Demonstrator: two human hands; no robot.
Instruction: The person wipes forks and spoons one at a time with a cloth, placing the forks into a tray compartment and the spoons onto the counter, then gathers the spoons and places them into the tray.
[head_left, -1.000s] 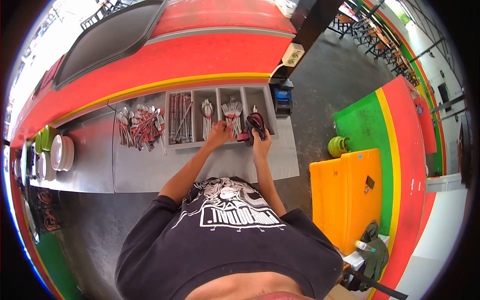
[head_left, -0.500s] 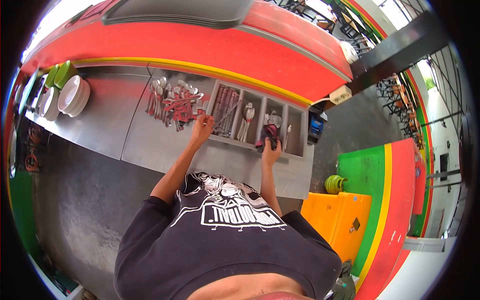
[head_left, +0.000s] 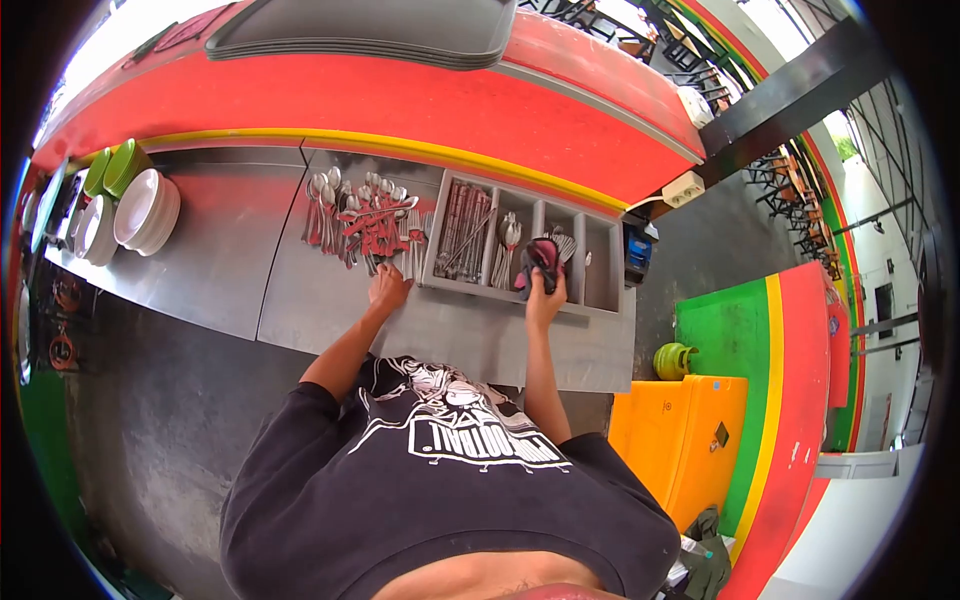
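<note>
Left hand: a second ago we saw the left hand [head_left: 390, 288] over the near edge of the cutlery tray [head_left: 480, 290]; half a second ago it was by the tray's left end; now we find it lower, at the near end of the cutlery pile [head_left: 365, 220].
Right hand: we see the right hand [head_left: 546, 300] has shifted left along the tray with the dark cloth [head_left: 541, 262].
Rightmost compartment: we now see this compartment [head_left: 600, 280] clear of the cloth that partly covered it a second ago.
Head view: we have turned since the first picture, so the tray sits farther right.
</note>
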